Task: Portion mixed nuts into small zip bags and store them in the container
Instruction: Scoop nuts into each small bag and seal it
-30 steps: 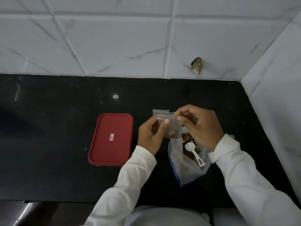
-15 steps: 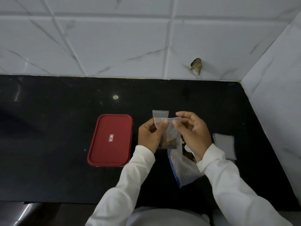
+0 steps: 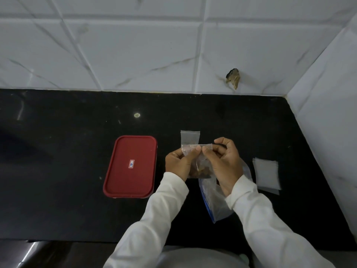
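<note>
Black worktop (image 3: 58, 190): our left hand (image 3: 177, 163) and right hand (image 3: 225, 164) pinch a filled zip bag (image 3: 198, 166) beside lidded container (image 3: 131, 167); storing pending.

- The left hand (image 3: 177, 163) is held up right of the scene's middle, its back turned left, fingers curled.
- Its thumb reaches right and pinches the top edge of the small zip bag (image 3: 201, 165) against the fingers behind.
- The right hand (image 3: 225, 165) is just beside it on the right, fingers curled over the far side of the same edge, thumb on the near side.
- The two thumb tips lie side by side, almost touching.
- The left sleeve (image 3: 152, 221), white, rises from the near edge and slants far and right.
- The right sleeve (image 3: 270, 229), also white, comes from the near right corner and slants far and left, so the forearms converge at the hands.
</note>
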Demonstrator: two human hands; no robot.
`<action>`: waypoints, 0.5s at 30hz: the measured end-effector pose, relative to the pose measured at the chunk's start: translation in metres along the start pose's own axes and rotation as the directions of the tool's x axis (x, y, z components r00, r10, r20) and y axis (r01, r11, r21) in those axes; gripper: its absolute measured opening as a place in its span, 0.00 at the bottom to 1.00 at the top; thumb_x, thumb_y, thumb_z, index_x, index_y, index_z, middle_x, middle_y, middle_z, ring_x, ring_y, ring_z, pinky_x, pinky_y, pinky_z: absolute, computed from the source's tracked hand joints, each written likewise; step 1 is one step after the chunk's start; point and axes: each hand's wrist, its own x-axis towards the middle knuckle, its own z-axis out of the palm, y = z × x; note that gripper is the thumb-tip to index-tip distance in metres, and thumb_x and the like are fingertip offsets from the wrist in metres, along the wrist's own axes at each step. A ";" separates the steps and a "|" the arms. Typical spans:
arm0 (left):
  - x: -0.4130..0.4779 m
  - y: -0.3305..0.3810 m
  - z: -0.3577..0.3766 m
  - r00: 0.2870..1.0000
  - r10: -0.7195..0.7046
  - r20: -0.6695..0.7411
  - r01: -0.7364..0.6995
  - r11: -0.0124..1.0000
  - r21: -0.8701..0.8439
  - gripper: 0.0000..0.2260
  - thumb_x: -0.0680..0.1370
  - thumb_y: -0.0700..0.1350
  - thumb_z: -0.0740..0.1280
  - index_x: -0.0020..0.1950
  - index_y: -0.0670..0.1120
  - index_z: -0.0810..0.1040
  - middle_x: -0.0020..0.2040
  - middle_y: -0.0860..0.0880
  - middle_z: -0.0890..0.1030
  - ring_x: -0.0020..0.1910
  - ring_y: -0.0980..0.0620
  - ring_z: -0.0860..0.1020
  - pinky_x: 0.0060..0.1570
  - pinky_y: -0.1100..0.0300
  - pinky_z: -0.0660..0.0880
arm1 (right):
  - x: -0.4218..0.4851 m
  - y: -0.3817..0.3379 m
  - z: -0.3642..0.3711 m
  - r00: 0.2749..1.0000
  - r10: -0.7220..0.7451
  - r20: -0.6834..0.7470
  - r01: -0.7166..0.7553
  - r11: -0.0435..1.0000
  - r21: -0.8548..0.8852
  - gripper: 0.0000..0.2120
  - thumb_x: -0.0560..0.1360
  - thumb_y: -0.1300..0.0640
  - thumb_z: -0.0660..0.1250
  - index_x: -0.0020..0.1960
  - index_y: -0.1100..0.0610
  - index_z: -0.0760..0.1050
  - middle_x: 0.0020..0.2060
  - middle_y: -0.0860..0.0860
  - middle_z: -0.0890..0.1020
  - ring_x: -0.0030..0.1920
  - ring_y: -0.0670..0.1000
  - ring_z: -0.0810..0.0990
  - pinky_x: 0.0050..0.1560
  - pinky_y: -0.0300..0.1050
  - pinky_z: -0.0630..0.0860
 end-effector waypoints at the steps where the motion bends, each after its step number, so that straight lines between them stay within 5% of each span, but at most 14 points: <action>1: 0.000 0.000 0.000 1.000 -0.013 -0.012 0.013 1.000 -0.005 0.02 0.74 0.43 0.73 0.46 0.47 0.84 0.46 0.49 0.86 0.46 0.51 0.83 0.39 0.56 0.80 | 0.001 0.001 0.000 1.000 0.009 0.004 -0.009 1.000 0.001 0.20 0.72 0.60 0.73 0.59 0.50 0.69 0.47 0.50 0.83 0.47 0.46 0.84 0.47 0.43 0.81; 5: 0.005 -0.007 0.003 0.998 -0.035 -0.060 0.036 0.999 0.008 0.02 0.73 0.42 0.74 0.44 0.49 0.84 0.44 0.51 0.85 0.46 0.52 0.82 0.40 0.57 0.79 | 0.004 0.008 -0.001 0.999 0.035 -0.021 -0.036 0.999 -0.017 0.19 0.72 0.59 0.73 0.57 0.47 0.69 0.47 0.49 0.83 0.49 0.47 0.83 0.50 0.48 0.81; 10: 0.011 -0.017 0.002 0.998 -0.046 -0.053 0.045 0.999 -0.024 0.04 0.72 0.47 0.75 0.45 0.49 0.86 0.48 0.48 0.86 0.53 0.45 0.83 0.54 0.41 0.79 | 0.005 0.007 -0.003 0.996 0.077 -0.053 -0.074 0.996 0.053 0.21 0.71 0.59 0.74 0.59 0.49 0.69 0.47 0.49 0.84 0.48 0.48 0.84 0.51 0.53 0.82; 15: 0.015 -0.017 0.000 0.994 -0.068 -0.087 0.062 0.996 -0.063 0.02 0.74 0.44 0.74 0.45 0.48 0.85 0.48 0.47 0.86 0.52 0.45 0.83 0.54 0.41 0.79 | 0.011 0.014 -0.007 0.982 0.174 -0.069 -0.160 0.971 0.176 0.22 0.69 0.59 0.76 0.58 0.48 0.71 0.48 0.53 0.84 0.51 0.53 0.84 0.55 0.57 0.80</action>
